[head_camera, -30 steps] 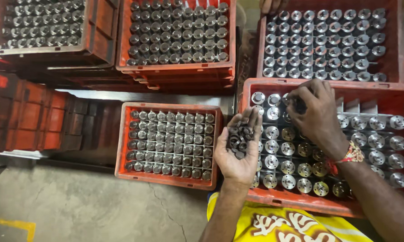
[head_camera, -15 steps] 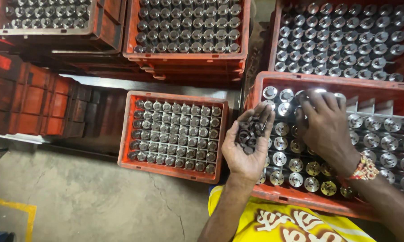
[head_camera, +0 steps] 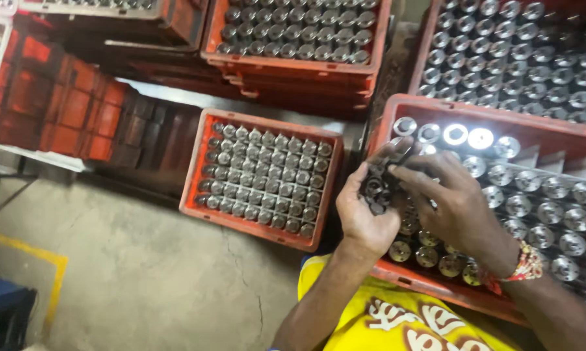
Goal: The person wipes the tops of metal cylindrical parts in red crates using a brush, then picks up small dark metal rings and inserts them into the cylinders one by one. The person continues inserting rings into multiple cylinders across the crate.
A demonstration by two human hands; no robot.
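My left hand (head_camera: 364,211) is cupped palm-up and holds a heap of small dark metal rings (head_camera: 375,186). My right hand (head_camera: 452,201) reaches into that heap, its fingertips pinching one of the rings. Both hands hover over the near left part of an orange crate (head_camera: 429,107) filled with upright shiny metal cylinders (head_camera: 520,205). A red and white band sits on my right wrist.
A second orange crate (head_camera: 198,172) of cylinders stands on the concrete floor to the left. More filled crates (head_camera: 293,65) are stacked at the top. Empty orange crates (head_camera: 65,110) lie at the far left. A yellow floor line (head_camera: 52,273) runs bottom left.
My right hand has come off the cylinders in the crate and moved left to the rings in my left palm. The camera has moved in closer.
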